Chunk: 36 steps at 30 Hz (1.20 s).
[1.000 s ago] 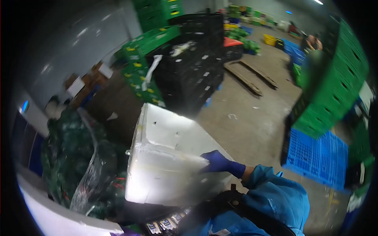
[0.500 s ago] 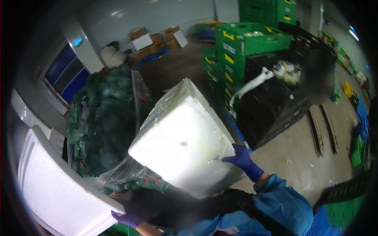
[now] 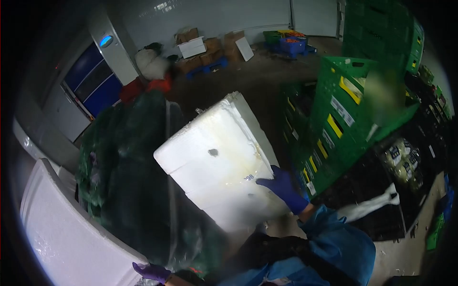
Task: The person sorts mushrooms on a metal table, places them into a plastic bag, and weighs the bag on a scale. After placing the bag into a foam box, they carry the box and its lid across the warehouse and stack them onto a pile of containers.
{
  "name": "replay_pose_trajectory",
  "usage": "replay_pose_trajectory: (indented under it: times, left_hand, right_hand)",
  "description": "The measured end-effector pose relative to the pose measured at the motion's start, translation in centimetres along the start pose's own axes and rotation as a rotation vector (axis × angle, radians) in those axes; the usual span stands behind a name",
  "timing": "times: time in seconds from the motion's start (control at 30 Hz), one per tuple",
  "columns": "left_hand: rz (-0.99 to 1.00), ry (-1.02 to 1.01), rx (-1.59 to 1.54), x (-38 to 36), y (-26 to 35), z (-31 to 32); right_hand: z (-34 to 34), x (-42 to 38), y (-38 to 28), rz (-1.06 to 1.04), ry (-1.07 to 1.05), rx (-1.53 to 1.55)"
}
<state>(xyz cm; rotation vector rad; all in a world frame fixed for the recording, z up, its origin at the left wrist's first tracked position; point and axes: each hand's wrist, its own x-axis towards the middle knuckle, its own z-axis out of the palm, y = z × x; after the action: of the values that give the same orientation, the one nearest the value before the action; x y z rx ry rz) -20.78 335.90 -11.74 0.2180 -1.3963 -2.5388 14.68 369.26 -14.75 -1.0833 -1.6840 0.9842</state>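
Observation:
A white polystyrene box (image 3: 214,164) is tilted in front of me, with a hole and printed digits on the face toward me. My right hand (image 3: 287,194), in a purple glove, grips its right edge, thumb on the face and fingers out of sight behind. At the lower left is a curved-looking white polystyrene lid (image 3: 71,224). My left hand (image 3: 151,272), also gloved in purple, is closed on the lid's lower right corner. Behind box and lid stands a tall heap of dark green net sacks (image 3: 129,176) under clear film.
Green crates (image 3: 343,119) are stacked at the right beside black crates (image 3: 358,205) with packed produce (image 3: 405,162) on top. Cardboard boxes (image 3: 210,52) sit on a blue pallet at the back wall, near a blue crate (image 3: 293,45).
My view has swung to the right and come closer to the green crates, which look larger and tilted. Box and lid stay in my hands, the box slightly turned.

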Motion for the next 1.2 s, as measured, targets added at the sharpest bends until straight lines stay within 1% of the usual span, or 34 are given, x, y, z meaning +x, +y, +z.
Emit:
replay_pose_trajectory:
  times: [0.07, 0.13, 0.17, 0.2, 0.23, 0.27, 0.3, 0.33, 0.37, 0.4, 0.47, 0.5, 0.53, 0.6, 0.63, 0.67, 0.7, 0.73, 0.77, 0.8, 0.83, 0.87, 0.9, 0.93, 0.97, 1.0, 1.03, 1.07, 1.13, 1.17, 1.2]
  left_hand:
    - [-0.083, -0.066, -0.068, 0.2, -3.3, 6.2]
    - [0.083, -0.038, 0.058, 0.2, -6.3, 13.1]
    - [0.078, -0.039, 0.05, 1.1, -8.2, 16.0]
    - [0.017, -0.018, 0.013, 2.0, -9.6, 19.0]
    - [-0.037, 0.005, -0.024, 2.7, -11.0, 21.4]
    - [-0.029, 0.009, -0.023, 3.0, -12.9, 23.2]
    - [-0.007, -0.027, -0.027, 2.0, -13.9, 26.2]
    - [0.015, -0.059, -0.034, 1.4, -15.1, 29.1]
    - [-0.083, -0.17, -0.075, 1.4, -16.4, 31.5]
    - [-0.076, -0.155, -0.077, 1.3, -18.1, 33.9]
    - [-0.012, -0.131, 0.065, 1.4, -21.5, 38.8]
    - [-0.068, -0.139, 0.045, 1.2, -23.5, 40.8]
    - [-0.057, -0.119, 0.033, 0.8, -25.7, 42.9]
    - [0.066, -0.096, 0.259, -0.2, -28.9, 47.9]
    - [0.03, -0.071, 0.275, 0.1, -30.4, 50.7]
    - [-0.034, -0.117, 0.228, -0.1, -32.0, 53.5]
    - [-0.05, -0.118, 0.268, -0.5, -33.1, 56.4]
    - [-0.065, -0.126, 0.31, -0.9, -34.3, 60.1]
    - [-0.051, -0.188, 0.311, -1.3, -35.5, 63.5]
    - [-0.046, -0.25, 0.322, -2.1, -36.6, 66.4]
    - [-0.068, -0.272, 0.352, -4.4, -37.2, 70.5]
    - [-0.045, -0.329, 0.431, -5.1, -38.9, 73.4]
    - [-0.052, -0.336, 0.436, -5.4, -41.3, 76.1]
    - [-0.07, -0.401, 0.492, -5.5, -43.9, 77.4]
    - [-0.087, -0.464, 0.551, -5.6, -46.9, 79.8]
    - [-0.274, -0.496, 0.573, -5.8, -49.7, 82.7]
    - [-0.311, -0.516, 0.584, -6.1, -52.8, 85.4]
    - [-0.342, -0.537, 0.595, -6.4, -56.0, 88.3]
    - [-0.508, -0.718, 0.877, -6.4, -60.3, 95.0]
    - [-0.413, -0.856, 0.873, -5.6, -64.6, 96.8]
    - [-0.308, -0.991, 0.862, -4.3, -69.3, 99.0]
  right_hand:
    - [1.7, 6.8, 0.4, 0.061, -0.023, -0.068]
    - [2.9, 13.4, 1.0, 0.002, 0.009, -0.112]
    - [3.2, 16.5, 1.4, -0.043, 0.018, -0.165]
    - [3.1, 19.2, 1.5, -0.042, 0.019, -0.168]
    - [3.0, 21.6, 1.6, 0.021, -0.007, -0.095]
    - [3.1, 24.0, 2.4, 0.082, -0.035, -0.019]
    - [3.6, 26.3, 4.1, 0.081, -0.039, -0.011]
    - [4.3, 28.7, 6.0, 0.01, -0.012, -0.07]
    - [5.0, 31.2, 7.7, -0.061, 0.012, -0.131]
    - [5.6, 34.0, 8.8, -0.068, -0.002, -0.128]
    - [6.9, 40.2, 10.4, -0.135, -0.062, -0.263]
    - [7.4, 43.4, 11.4, -0.248, -0.053, -0.322]
    - [7.9, 46.9, 13.0, -0.268, -0.068, -0.315]
    - [8.8, 53.8, 15.7, -0.314, -0.252, -0.452]
    - [9.3, 57.3, 15.5, -0.243, -0.359, -0.433]
    - [9.6, 60.9, 17.0, -0.263, -0.365, -0.428]
    - [10.5, 63.6, 19.3, -0.428, -0.374, -0.478]
    - [11.0, 67.1, 19.8, -0.589, -0.372, -0.525]
    - [11.2, 70.3, 20.7, -0.57, -0.504, -0.49]
    - [11.6, 73.2, 21.4, -0.564, -0.504, -0.484]
    - [12.0, 76.2, 22.2, -0.624, -0.637, -0.507]
    - [12.4, 79.0, 23.2, -0.682, -0.771, -0.53]
    - [12.7, 81.7, 23.1, -0.693, -0.853, -0.617]
    - [13.4, 83.2, 24.9, -0.685, -0.85, -0.621]
    - [14.6, 85.7, 27.5, -0.782, -0.868, -0.593]
    - [15.4, 88.5, 29.1, -0.879, -0.886, -0.564]
    - [16.0, 91.0, 29.4, -0.856, -0.929, -0.6]
    - [16.7, 93.7, 30.4, -0.85, -0.922, -0.597]
    - [18.2, 98.8, 32.8, -0.871, -0.931, -0.581]
    - [19.3, 100.9, 34.2, -0.87, -0.929, -0.583]
    - [19.9, 103.2, 35.2, -0.717, -0.947, -0.553]
